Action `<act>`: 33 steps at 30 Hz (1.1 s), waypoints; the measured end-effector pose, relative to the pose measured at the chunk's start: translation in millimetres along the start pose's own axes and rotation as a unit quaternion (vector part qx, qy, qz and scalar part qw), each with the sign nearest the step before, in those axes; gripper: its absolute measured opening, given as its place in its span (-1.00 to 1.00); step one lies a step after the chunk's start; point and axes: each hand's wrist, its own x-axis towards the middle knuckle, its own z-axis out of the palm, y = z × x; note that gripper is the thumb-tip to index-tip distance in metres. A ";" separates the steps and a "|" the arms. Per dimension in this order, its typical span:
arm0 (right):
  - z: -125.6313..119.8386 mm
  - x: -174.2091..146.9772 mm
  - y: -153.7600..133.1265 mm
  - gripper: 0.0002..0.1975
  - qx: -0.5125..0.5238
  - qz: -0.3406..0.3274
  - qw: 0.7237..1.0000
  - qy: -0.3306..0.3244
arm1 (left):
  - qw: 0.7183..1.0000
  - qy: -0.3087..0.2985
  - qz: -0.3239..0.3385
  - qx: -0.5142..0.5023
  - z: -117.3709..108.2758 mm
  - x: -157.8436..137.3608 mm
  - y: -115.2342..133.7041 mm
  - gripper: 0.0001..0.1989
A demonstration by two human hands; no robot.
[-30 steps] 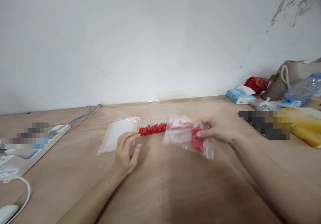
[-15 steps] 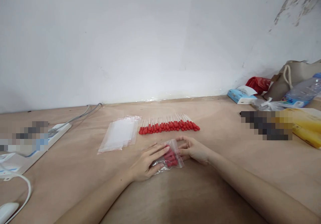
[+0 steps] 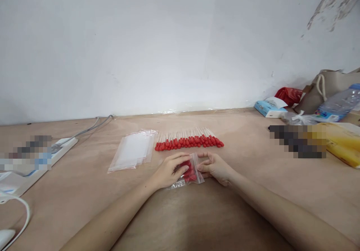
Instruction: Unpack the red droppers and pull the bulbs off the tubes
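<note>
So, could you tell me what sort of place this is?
Probably a makeshift indoor workspace: there are a stack of zip-lock bags, a neat row of red-tipped sticks and a power strip.

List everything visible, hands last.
Zip bag: 1, clear, red inside, centre
Sticks: many, red ends, middle
Flat bags: several, clear, centre-left
Power strip: 1, white, left
Cables: several, grey/white, left
White object: 1, white, left
Tissue pack: 1, blue, right
Red bundle: 1, red, right
Tan bag: 1, tan, right
Bottle: 1, clear, right
Tied bag: 1, clear, right
Yellow bag: 1, yellow, right
Table: 1, brown, below
Wall: 1, white, behind
Left hand, right hand: 2, bare, on Zip bag
</note>
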 end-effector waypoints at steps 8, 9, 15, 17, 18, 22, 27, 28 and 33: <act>-3.5 4.9 8.4 -0.37 -0.023 -0.026 0.999 0.008 | 0.997 -0.037 0.067 0.019 6.8 13.8 -0.5 -0.68; -3.8 4.8 8.9 -0.36 -0.023 -0.032 0.999 0.006 | 0.996 -0.031 0.076 0.026 7.1 13.9 -1.8 -0.68; -2.6 1.3 8.5 -0.36 -0.021 -0.054 0.998 -0.033 | 0.989 -0.001 0.118 0.085 10.3 15.1 -7.7 -0.74; -1.8 0.8 8.0 -0.37 -0.020 -0.055 0.997 -0.041 | 0.986 -0.001 0.127 0.106 10.1 16.1 -6.7 -0.75; -1.5 0.9 7.8 -0.38 -0.020 -0.054 0.997 -0.045 | 0.985 -0.004 0.128 0.116 9.8 16.7 -6.0 -0.75; -0.8 2.4 7.3 -0.42 -0.023 -0.043 0.998 -0.046 | 0.981 -0.020 0.132 0.139 8.5 18.1 -3.9 -0.78; 0.7 3.3 8.3 -0.46 -0.030 -0.050 0.998 -0.025 | 0.979 -0.042 0.130 0.148 7.9 18.4 -2.2 -0.81; 1.0 3.3 8.7 -0.46 -0.027 -0.056 0.998 -0.028 | 0.979 -0.043 0.128 0.153 8.1 18.5 -2.0 -0.81; 2.7 3.7 9.2 -0.48 -0.013 -0.074 0.997 -0.024 | 0.965 -0.032 0.161 0.204 11.2 20.3 -5.6 -0.82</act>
